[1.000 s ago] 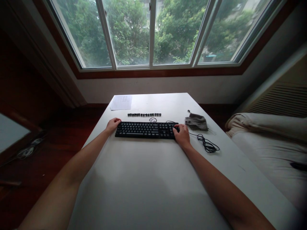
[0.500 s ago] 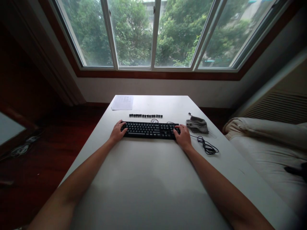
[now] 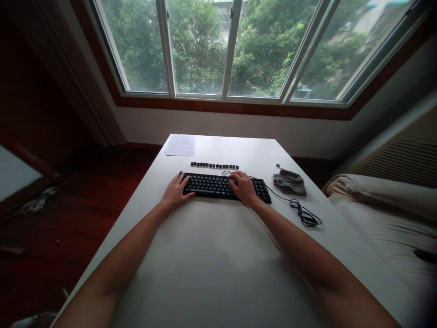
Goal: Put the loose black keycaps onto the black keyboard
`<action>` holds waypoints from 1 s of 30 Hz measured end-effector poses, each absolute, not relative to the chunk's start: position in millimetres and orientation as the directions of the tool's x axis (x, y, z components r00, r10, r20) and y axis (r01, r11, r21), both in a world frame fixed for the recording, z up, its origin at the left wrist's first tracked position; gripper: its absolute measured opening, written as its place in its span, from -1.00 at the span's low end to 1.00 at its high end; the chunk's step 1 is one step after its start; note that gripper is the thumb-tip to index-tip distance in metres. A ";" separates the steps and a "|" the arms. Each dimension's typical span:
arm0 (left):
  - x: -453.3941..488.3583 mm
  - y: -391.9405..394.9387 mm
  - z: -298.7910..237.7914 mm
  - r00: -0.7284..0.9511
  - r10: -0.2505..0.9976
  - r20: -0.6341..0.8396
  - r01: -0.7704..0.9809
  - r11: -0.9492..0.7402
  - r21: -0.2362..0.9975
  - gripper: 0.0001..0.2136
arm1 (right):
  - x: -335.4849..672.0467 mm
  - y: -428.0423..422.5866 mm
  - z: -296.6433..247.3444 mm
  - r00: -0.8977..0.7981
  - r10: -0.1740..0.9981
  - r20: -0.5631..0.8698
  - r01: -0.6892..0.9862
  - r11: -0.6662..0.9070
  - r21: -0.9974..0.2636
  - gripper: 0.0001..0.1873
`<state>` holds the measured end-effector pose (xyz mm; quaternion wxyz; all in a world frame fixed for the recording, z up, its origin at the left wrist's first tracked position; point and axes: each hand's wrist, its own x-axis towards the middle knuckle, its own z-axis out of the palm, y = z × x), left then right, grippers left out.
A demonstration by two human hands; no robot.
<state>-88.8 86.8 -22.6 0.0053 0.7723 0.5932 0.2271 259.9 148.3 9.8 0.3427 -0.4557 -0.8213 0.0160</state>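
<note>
A black computer keyboard lies on the white table, slightly turned so its right end is nearer me. My left hand rests at its left end, fingers spread over the corner and thumb along the front edge. My right hand is over the right-middle part of the keyboard, its fingers apart and bent and nothing visible in them. Behind the keyboard runs a row of small black keycaps. A thin wire loop shows just past the back edge, partly hidden by the right fingers.
A grey furry cloth pouch lies right of the keyboard. The black cable is bundled nearer me. Printed paper lies at the table's far left corner. A couch stands along the right, a window beyond the table.
My right hand has left the keyboard's right end and moved left over its keys. The left hand has opened flatter. The keyboard's right end has turned toward me, and the view has shifted slightly.
</note>
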 end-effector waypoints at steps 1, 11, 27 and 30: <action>-87.8 84.5 -21.6 0.190 0.918 0.347 0.924 -0.287 0.252 -0.20 | 245.4 154.7 12.5 -0.392 0.756 0.524 0.716 0.609 -0.341 -0.80; -85.4 81.9 -21.6 0.195 0.931 0.310 0.957 -0.250 0.148 -0.28 | 112.4 228.3 21.8 -0.556 0.780 0.287 0.743 0.621 -0.249 -0.72; -86.1 85.2 -21.3 0.203 0.926 0.320 0.931 -0.283 0.231 -0.31 | 48.4 271.9 17.9 -0.555 0.806 0.204 0.806 0.582 -0.106 -0.62; -87.2 85.9 -21.7 0.206 0.925 0.319 0.923 -0.292 0.252 -0.30 | 46.6 269.4 21.0 -0.563 0.799 0.210 0.804 0.589 -0.086 -0.62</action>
